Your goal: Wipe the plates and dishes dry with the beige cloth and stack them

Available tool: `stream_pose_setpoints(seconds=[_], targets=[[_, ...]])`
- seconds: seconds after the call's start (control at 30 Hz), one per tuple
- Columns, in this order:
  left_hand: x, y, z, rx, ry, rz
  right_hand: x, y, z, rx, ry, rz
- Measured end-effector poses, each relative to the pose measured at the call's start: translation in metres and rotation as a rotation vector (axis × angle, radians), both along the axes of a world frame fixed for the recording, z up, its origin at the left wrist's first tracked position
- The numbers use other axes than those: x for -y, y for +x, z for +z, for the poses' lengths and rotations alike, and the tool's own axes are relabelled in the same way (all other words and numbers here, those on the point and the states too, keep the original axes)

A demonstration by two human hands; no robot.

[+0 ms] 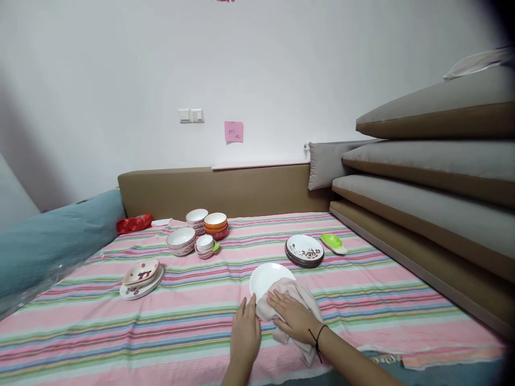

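Observation:
A plain white plate [267,277] lies on the striped pink cloth [201,316] in front of me. My right hand [295,316] lies flat with fingers spread on a pale pink rag [300,300] that covers the plate's near right part. My left hand [244,335] rests at the plate's near left rim, fingers together against its edge. A thin black band circles my right wrist.
A stack of dark-rimmed patterned plates [304,250] and a green dish [333,243] sit beyond. Bowls [181,239], small cups [205,245] and orange bowls [215,224] stand at the back left. Patterned plates [141,279] lie left. Stacked cushions [426,177] rise at right.

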State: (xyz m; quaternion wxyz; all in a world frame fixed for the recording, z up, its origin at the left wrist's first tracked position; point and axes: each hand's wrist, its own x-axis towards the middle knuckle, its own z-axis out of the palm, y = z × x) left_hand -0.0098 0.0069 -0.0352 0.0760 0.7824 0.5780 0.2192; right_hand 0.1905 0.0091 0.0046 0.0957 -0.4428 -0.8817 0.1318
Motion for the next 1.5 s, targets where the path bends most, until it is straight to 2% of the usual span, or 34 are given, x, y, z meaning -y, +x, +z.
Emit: stream_pose_setpoints(seconds=[0.07, 0.23, 0.33, 0.5, 0.87, 1.0, 1.3, 1.5], targets=[[0.001, 0.001, -0.003, -0.070, 0.057, 0.029, -0.001, -0.001, -0.001, 0.013, -0.015, -0.049], [0.003, 0.012, -0.013, -0.286, 0.223, 0.162, -0.011, -0.004, -0.004, 0.055, -0.050, -0.270], [0.003, 0.021, -0.015, -0.398, 0.225, 0.225, -0.019, -0.004, -0.003, 0.088, -0.079, -0.350], [0.001, 0.033, -0.016, -0.536, 0.180, 0.275, -0.026, -0.002, -0.004, 0.114, -0.098, -0.378], [-0.002, 0.049, -0.015, -0.611, 0.128, 0.356, -0.013, 0.007, -0.013, 0.055, 0.059, -0.305], [-0.001, 0.050, -0.013, -0.575, 0.145, 0.353, -0.013, 0.007, -0.018, 0.041, 0.100, -0.235], [0.009, 0.054, 0.001, -0.641, 0.119, 0.368, -0.017, 0.006, -0.032, 0.006, 0.142, -0.016], [0.009, 0.053, 0.000, -0.677, 0.123, 0.361, -0.017, 0.007, -0.033, -0.014, 0.137, 0.015]])
